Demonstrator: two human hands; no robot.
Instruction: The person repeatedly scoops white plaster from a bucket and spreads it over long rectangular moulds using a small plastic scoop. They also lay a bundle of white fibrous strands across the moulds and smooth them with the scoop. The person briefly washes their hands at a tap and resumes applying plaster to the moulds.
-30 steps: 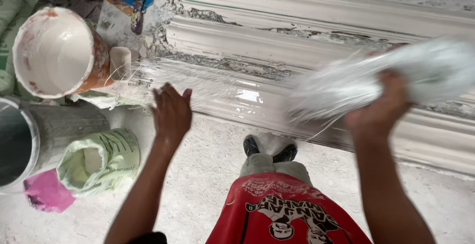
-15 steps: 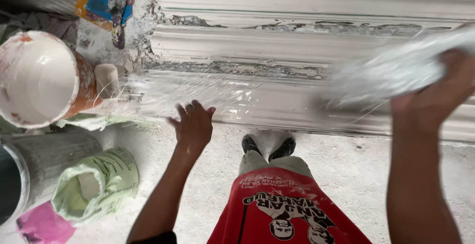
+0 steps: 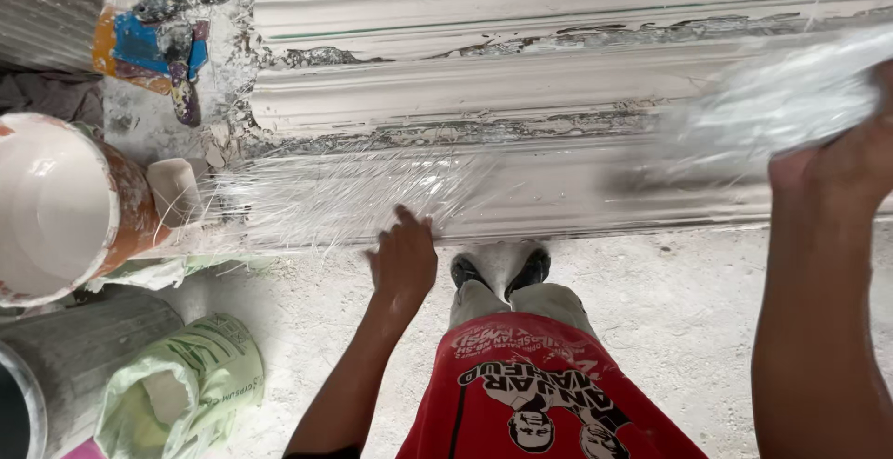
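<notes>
Clear plastic wrap lies stretched flat along the front edge of the long white moulding. The left hand reaches out from below, palm down, fingers spread flat on the wrap, gripping nothing. The right hand is raised at the moulding's right end, fingers closed around a blurry bunch of the same wrap. The wrap looks thin, shiny and wrinkly. A white bucket sits left of the moulding.

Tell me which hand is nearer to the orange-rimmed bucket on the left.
Left. The left hand presses the clear film beside the bucket, still apart from it. The right hand grips the bunched film far across at the right edge.
</notes>
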